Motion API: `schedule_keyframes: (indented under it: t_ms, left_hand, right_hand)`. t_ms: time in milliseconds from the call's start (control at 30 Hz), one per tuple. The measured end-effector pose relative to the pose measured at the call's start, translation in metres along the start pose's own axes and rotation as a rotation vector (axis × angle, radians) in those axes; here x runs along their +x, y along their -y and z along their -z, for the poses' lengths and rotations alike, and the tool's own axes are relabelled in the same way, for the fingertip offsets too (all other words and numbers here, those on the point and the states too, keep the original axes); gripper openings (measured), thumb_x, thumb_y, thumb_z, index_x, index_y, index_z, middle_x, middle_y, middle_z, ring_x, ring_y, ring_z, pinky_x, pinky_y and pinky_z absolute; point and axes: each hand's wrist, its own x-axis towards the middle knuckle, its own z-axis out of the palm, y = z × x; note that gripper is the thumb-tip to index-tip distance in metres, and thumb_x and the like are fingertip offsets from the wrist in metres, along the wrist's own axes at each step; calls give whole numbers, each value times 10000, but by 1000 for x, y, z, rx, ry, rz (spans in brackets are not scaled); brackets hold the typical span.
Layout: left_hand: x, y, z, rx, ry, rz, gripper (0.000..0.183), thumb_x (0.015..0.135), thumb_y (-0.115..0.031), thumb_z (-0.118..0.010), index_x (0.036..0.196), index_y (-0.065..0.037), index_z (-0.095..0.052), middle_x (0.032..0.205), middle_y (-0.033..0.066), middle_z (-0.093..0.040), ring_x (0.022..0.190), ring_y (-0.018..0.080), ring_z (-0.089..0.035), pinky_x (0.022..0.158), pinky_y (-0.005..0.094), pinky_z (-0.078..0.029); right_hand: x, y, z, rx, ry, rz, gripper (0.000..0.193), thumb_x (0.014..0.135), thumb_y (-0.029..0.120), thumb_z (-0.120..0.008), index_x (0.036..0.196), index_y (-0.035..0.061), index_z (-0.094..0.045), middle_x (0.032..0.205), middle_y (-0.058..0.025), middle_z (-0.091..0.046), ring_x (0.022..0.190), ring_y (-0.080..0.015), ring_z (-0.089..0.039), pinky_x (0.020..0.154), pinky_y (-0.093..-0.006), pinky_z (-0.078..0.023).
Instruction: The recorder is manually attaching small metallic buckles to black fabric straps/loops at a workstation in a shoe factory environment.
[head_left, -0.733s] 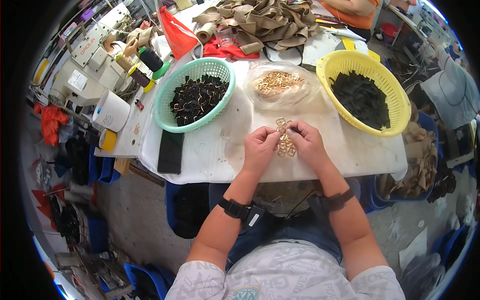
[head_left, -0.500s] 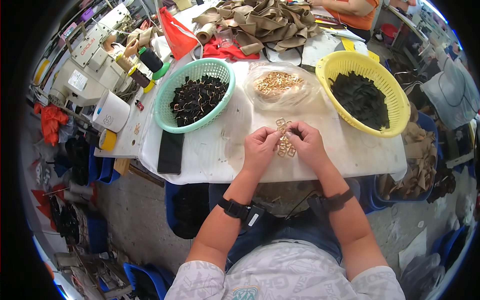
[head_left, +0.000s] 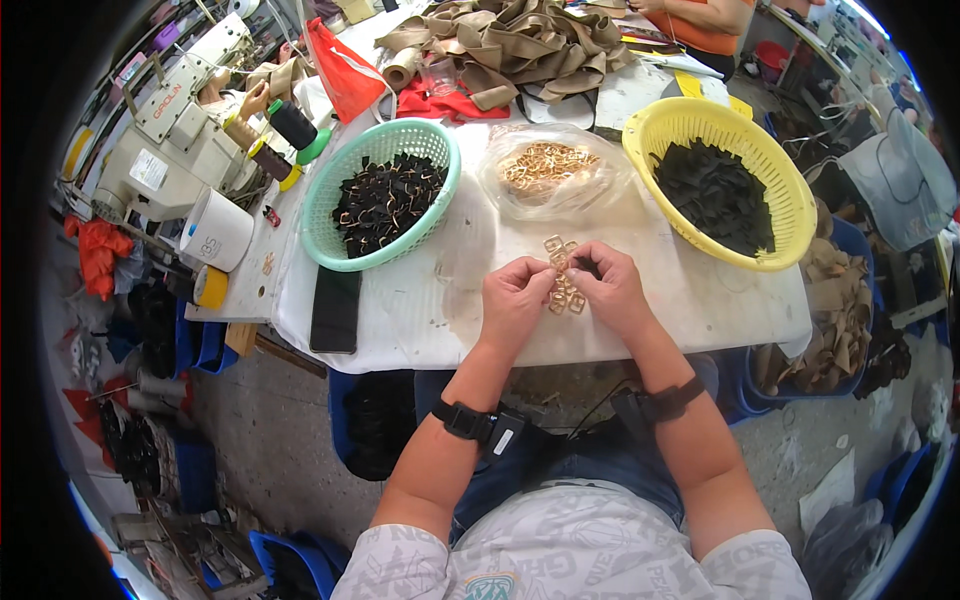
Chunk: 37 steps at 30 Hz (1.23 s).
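My left hand (head_left: pixel 515 300) and my right hand (head_left: pixel 612 290) meet above the near part of the table, thumbs and forefingers pinched close together. Black fabric pieces (head_left: pixel 588 267) show within the curled fingers of my right hand. Whatever my left fingertips pinch is too small to make out. Between and beneath my hands lie several gold metal rings (head_left: pixel 575 303), rounded and rectangular, on the white table cover. A clear plastic bag (head_left: pixel 520 207) full of the same gold rings lies just beyond. Black pieces with gold rings fill the green basket (head_left: pixel 452 180); plain black fabric pieces fill the yellow basket (head_left: pixel 800 205).
A dark phone (head_left: pixel 335 310) lies by the green basket. Sewing machine (head_left: pixel 165 165), thread cones (head_left: pixel 292 125) and a white container (head_left: pixel 216 230) stand at left. Brown fabric strips (head_left: pixel 510 45) are heaped at the back, near a person in orange (head_left: pixel 705 25). Blue bins flank the table.
The whole view has shifted slightly, moving the table's things a little left in the picture. My hands keep the same pinch over the gold rings.
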Motion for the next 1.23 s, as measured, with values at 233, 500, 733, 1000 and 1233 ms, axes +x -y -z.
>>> schedule_keyframes:
  t_ms: [233, 500, 733, 1000, 1233]
  left_hand:
    - [0, 4, -2, 40, -111, -58, 112, 898, -76, -621, 840, 11, -661, 679, -12, -598, 566, 27, -490, 501, 180, -376]
    - [-1, 5, -5, 124, -180, -99, 96, 895, -78, -636, 862, 4, -674, 661, -26, -579, 563, 28, -488, 488, 185, -362]
    - [-5, 2, -12, 367, -183, -334, 62, 831, -24, -674, 847, 34, -691, 771, 43, -620, 611, 65, -545, 528, 207, -422]
    - [-6, 3, -15, 489, -202, -450, 55, 792, 8, -689, 846, 18, -686, 787, 75, -638, 589, 106, -585, 530, 231, -460]
    - [-8, 5, -12, 351, -134, -354, 61, 829, 3, -687, 888, -10, -694, 820, 51, -646, 623, 75, -581, 550, 205, -462]
  right_hand:
    - [0, -8, -8, 173, -75, 73, 112, 883, 12, -556, 990, -13, -536, 876, -48, -612, 779, -73, -563, 685, -218, -467]
    - [-3, 3, -7, -7, -21, -25, 162, 902, 14, -541, 1054, -15, -493, 755, -67, -636, 657, -74, -574, 579, -235, -463]
    - [-3, 4, -8, -42, -103, 13, 193, 850, 1, -539, 1038, -23, -502, 680, -68, -641, 580, -71, -570, 527, -234, -449]
    - [-3, 3, -7, -109, -83, 37, 201, 832, -4, -525, 1031, -23, -509, 616, -40, -589, 534, -64, -510, 491, -245, -401]
    - [-2, 3, -6, -91, -65, 18, 201, 833, 9, -536, 1031, -14, -514, 625, -34, -590, 539, -66, -506, 496, -246, -399]
